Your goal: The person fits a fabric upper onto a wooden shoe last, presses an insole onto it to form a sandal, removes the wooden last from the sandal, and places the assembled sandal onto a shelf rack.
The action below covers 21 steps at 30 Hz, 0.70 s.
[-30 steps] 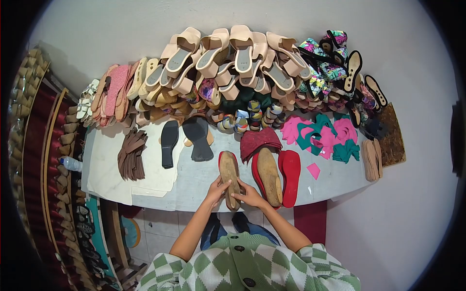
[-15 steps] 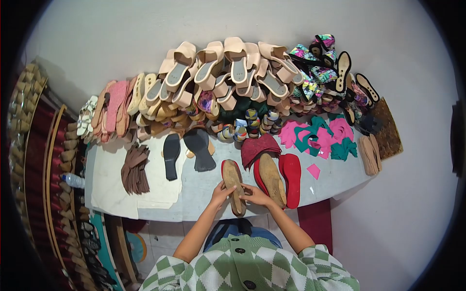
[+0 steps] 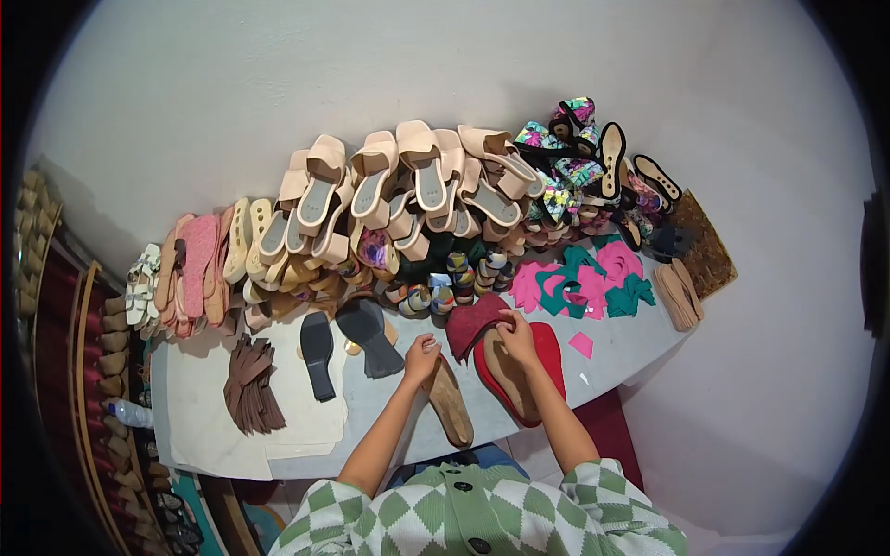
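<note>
A wooden shoe last lies close to the table's front edge. My left hand is at its toe end, fingers curled; what they hold, if anything, is hidden. My right hand pinches the edge of a stack of dark red shoe uppers. Below that hand, a second wooden last rests on a red sole, partly covered by my forearm. Another red sole shows just to the right.
Beige heeled sandals are piled along the wall. Dark soles and brown strips lie on the left. Pink and green cut pieces lie on the right, beside tan soles. Shelves of lasts stand at far left.
My right hand has left the first last and reached up to the dark red uppers. My left hand has slid to that last's toe end. The view has tilted upward.
</note>
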Motion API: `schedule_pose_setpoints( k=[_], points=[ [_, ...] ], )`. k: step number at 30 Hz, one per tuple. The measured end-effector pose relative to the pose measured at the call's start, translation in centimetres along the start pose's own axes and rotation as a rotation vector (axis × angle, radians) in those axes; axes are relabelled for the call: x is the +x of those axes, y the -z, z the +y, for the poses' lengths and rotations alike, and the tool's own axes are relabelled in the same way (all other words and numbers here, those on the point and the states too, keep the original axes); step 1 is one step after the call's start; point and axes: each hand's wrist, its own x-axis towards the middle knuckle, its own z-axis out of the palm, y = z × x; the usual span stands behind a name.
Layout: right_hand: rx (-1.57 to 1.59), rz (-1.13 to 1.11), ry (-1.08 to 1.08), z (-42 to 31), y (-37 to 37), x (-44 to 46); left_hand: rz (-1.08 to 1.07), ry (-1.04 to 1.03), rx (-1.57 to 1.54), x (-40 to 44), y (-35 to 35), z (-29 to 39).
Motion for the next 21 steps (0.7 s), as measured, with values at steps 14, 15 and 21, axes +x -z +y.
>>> schedule_pose_setpoints(
  k=[14,15,21],
  points=[
    [-0.504,-0.107,-0.125,7.3,2.1,8.6,0.001,0.095,0.121,5.8,-3.7,-2.6],
    [-0.499,-0.135,-0.144,7.2,2.4,8.9,-0.002,0.098,0.116,5.6,-3.6,-2.0],
    [-0.586,0.051,0.168,6.9,2.3,8.5,-0.056,0.074,0.03,5.7,-3.2,-1.1]
  ],
)
